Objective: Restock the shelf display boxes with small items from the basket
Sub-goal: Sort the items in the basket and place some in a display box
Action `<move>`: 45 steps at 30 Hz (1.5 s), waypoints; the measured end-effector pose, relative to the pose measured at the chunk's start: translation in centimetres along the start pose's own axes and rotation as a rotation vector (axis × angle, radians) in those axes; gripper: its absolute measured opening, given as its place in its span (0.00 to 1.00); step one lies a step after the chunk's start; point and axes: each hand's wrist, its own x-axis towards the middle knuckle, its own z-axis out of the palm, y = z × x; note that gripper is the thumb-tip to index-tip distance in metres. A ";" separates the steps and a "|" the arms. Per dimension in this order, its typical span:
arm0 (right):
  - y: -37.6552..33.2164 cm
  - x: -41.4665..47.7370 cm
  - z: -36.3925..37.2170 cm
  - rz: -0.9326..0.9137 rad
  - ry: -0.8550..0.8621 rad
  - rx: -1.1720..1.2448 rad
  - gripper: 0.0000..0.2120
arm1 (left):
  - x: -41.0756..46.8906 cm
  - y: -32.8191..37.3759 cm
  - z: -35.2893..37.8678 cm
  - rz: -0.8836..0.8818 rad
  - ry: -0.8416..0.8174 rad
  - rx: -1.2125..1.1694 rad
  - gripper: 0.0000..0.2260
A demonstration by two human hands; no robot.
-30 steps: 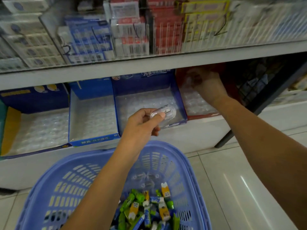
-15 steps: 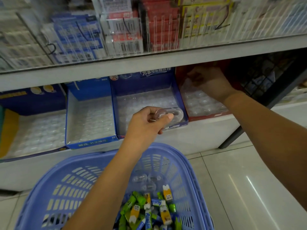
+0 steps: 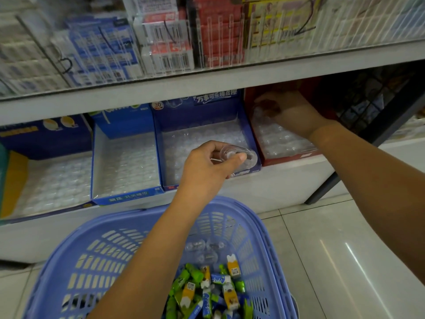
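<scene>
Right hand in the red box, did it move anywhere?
No. The right hand is still reaching into the back of the red display box, in about the same spot against the box as before.

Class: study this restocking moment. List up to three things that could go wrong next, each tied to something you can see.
1. The left hand pinches a clear capsule by fingertips above the front edge of the dark blue box; it could slip into the basket.
2. The right hand reaches deep into the red box under the shelf; it might disturb the clear rows there.
3. Clear on the clear tray is hard to see; a slot could be missed.
</scene>
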 end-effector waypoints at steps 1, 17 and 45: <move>0.0 0.0 0.1 -0.001 0.013 -0.018 0.16 | 0.1 0.0 0.1 0.000 0.006 0.001 0.08; -4.5 -4.5 -3.8 0.001 -0.210 0.483 0.22 | 3.5 3.8 3.2 0.224 0.112 0.107 0.11; -3.9 -2.3 -0.7 0.391 0.008 -0.211 0.24 | -2.9 -2.3 2.4 0.419 -0.207 0.476 0.11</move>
